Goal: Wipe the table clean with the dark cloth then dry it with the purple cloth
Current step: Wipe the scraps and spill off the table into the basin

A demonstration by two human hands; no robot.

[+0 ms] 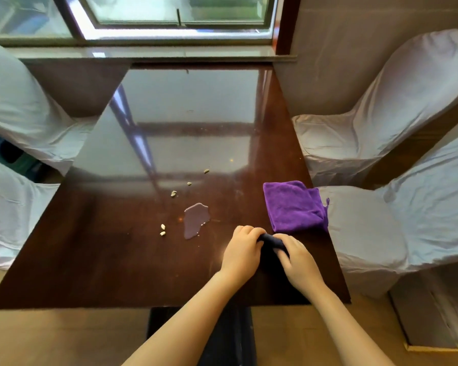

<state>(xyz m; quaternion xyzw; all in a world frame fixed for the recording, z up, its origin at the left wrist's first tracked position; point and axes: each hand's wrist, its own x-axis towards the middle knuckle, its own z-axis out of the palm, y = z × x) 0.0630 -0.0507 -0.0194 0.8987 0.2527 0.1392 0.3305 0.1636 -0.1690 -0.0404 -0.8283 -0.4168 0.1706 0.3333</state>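
The glossy dark brown table [117, 247] carries a puddle of liquid [195, 220] near its middle front and several pale crumbs [173, 193] scattered around it. A dark cloth [271, 243] lies bunched on the table's front right part. My left hand [242, 249] grips its left side and my right hand [298, 256] grips its right side; most of the cloth is hidden between them. A folded purple cloth [294, 206] lies flat just beyond my hands, at the table's right edge.
Chairs in white covers stand on both sides: two on the right [381, 107] [421, 207] and two on the left [13, 101] [8, 202]. A window with a stone sill [148, 52] runs along the table's far edge. A green object [8, 154] sits between the left chairs.
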